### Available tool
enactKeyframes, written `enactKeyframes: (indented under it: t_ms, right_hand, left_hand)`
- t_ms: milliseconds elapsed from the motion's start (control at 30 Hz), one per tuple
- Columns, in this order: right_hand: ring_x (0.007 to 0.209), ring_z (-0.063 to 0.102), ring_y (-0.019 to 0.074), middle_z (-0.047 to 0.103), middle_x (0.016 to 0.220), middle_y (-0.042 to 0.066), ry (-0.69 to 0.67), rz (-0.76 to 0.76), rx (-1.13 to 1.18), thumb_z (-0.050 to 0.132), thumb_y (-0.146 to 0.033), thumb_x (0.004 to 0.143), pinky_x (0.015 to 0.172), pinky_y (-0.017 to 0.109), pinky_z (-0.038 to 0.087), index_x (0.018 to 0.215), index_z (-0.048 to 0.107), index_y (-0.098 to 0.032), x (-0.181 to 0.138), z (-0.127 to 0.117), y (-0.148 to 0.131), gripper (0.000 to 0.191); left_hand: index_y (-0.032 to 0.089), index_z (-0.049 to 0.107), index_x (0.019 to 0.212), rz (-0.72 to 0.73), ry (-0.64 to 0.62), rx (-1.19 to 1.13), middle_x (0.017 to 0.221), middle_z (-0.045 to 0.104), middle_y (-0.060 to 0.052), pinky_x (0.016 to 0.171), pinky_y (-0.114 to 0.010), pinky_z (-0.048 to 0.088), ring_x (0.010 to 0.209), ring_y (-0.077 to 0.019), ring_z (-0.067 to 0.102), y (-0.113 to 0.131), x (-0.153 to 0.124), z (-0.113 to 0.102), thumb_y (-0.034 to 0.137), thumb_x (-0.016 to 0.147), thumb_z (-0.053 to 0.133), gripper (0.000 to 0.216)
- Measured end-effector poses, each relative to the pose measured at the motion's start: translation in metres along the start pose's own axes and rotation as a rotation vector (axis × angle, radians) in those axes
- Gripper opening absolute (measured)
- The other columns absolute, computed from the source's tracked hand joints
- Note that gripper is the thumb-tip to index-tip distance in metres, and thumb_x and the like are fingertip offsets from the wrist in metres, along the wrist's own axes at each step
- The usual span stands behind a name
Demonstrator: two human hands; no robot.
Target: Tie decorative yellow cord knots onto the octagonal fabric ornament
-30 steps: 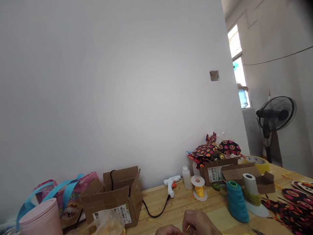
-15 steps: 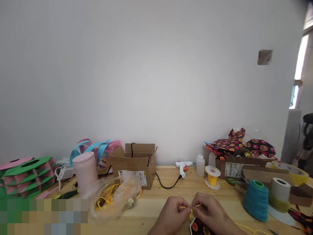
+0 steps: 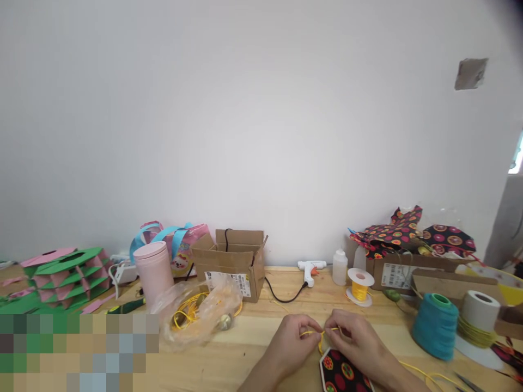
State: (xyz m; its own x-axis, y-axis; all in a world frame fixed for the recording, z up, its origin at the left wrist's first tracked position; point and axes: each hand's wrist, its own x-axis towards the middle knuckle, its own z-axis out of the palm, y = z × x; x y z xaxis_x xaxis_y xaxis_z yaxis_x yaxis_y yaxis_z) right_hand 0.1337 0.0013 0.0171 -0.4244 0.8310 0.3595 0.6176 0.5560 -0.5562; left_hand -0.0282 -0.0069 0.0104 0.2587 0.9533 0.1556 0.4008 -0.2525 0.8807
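My left hand (image 3: pixel 291 342) pinches a thin yellow cord (image 3: pixel 321 342) between thumb and fingertips. Close beside it, my right hand (image 3: pixel 356 338) grips another stretch of the same cord, and the fingertips of the two hands nearly meet. A small loop or knot seems to lie between them, too fine to make out. Below the knot hangs or lies a flat black patterned piece (image 3: pixel 338 371) with a white edge and red and green flower motifs; my right hand and wrist cover part of it. More yellow cord trails off to the right past my right wrist.
Behind my hands are a white glue gun (image 3: pixel 307 270), a squeeze bottle (image 3: pixel 339 268) and a yellow cord spool (image 3: pixel 360 288). A teal thread cone (image 3: pixel 435 326) stands right. Leftward are a cardboard box (image 3: pixel 232 267), a plastic bag (image 3: pixel 212 318) and a pink canister (image 3: pixel 153 272).
The camera view has shifted, so more of the patterned piece shows. Both hands keep their pinch on the cord, with the fingertips slightly farther apart.
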Motion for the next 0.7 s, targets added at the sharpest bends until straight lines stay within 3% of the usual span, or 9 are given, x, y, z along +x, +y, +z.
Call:
enactKeyframes:
  t_ms: [233,500,700]
  right_hand:
    - [0.062,0.05,0.0121,0.058,0.065,0.0,0.028,-0.005,-0.031,0.042,-0.02,0.073,0.055,0.021,0.033,0.068,0.058,-0.018,-0.0003,-0.003,-0.0002,0.017]
    - [0.062,0.051,0.0126,0.058,0.064,0.0,0.073,0.006,-0.012,0.043,-0.019,0.072,0.056,0.022,0.033,0.067,0.059,-0.019,-0.0009,-0.0049,-0.0014,0.016]
    - [0.063,0.051,0.0119,0.058,0.071,0.0,0.069,-0.035,0.03,0.046,-0.023,0.074,0.056,0.021,0.033,0.081,0.059,-0.022,-0.0015,-0.0051,-0.0016,0.014]
  left_hand:
    - [0.013,0.067,0.076,0.026,0.01,0.008,0.077,0.069,-0.006,0.066,-0.024,0.044,0.073,-0.0171,0.059,0.0035,0.0011,0.0011,0.02,0.066,0.047,0.023]
    - [0.012,0.067,0.073,0.039,0.008,0.0,0.074,0.069,-0.005,0.063,-0.024,0.044,0.07,-0.0168,0.059,0.0021,0.0028,0.0034,0.019,0.066,0.047,0.022]
    - [0.014,0.067,0.074,0.057,-0.004,-0.004,0.073,0.069,-0.005,0.061,-0.023,0.044,0.068,-0.0165,0.059,0.0051,0.0033,0.0016,0.018,0.067,0.047,0.022]
